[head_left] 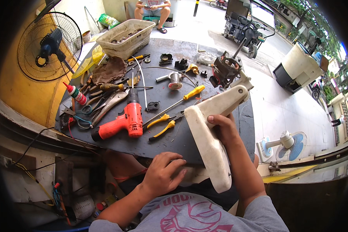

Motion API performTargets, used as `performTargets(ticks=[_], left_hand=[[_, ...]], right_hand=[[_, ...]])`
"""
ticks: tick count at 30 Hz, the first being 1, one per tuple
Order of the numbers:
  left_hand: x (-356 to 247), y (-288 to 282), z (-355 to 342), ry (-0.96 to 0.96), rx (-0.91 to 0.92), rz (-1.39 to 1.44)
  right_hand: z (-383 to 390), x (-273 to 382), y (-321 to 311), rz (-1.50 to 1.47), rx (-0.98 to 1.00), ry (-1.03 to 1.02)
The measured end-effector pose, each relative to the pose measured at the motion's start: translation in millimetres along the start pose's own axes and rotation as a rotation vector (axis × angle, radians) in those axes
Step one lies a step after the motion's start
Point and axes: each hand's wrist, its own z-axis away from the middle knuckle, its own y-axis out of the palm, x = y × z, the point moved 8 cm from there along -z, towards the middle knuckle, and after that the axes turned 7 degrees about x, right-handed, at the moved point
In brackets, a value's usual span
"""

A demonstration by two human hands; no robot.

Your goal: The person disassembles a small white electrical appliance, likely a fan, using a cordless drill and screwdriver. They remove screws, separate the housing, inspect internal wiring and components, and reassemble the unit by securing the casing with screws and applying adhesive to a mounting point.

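Observation:
My right hand (225, 130) is wrapped around an off-white plastic fan stand (206, 145), thumb on its near side. The stand tilts over the table's right front edge. At its far end an exposed fan motor (226, 69) with a long shaft points up and away. My left hand (162, 174) rests below the front edge, near my lap, fingers loosely bent and thumb apart, holding nothing. Nearest to it on the tabletop lie yellow-handled pliers (162, 125), an orange cordless drill (128, 121) and a yellow-handled screwdriver (193, 92).
On the dark table (174, 146), scissors (83, 118), a red-white bottle (74, 94), a solder spool (175, 81) and small black parts are scattered. A plastic bin (123, 40) stands at the back. A cage fan (50, 46) is at left, a blue-bladed fan (292, 145) at right. Someone sits beyond.

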Motion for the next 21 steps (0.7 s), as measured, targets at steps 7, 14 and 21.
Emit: performTargets(ticks=[7,14,21], left_hand=[[13,-17,28,-0.1,-0.056,-0.02],[20,-13,51,-0.175,-0.078,-0.057],[14,-3,71,-0.176,-0.223,0.079]], right_hand=[[-13,-47,11,-0.238,0.054,0.017],[-32,-66,22,-0.327,0.095,-0.021],[-12,-63,16,-0.028,-0.007,0.137]])
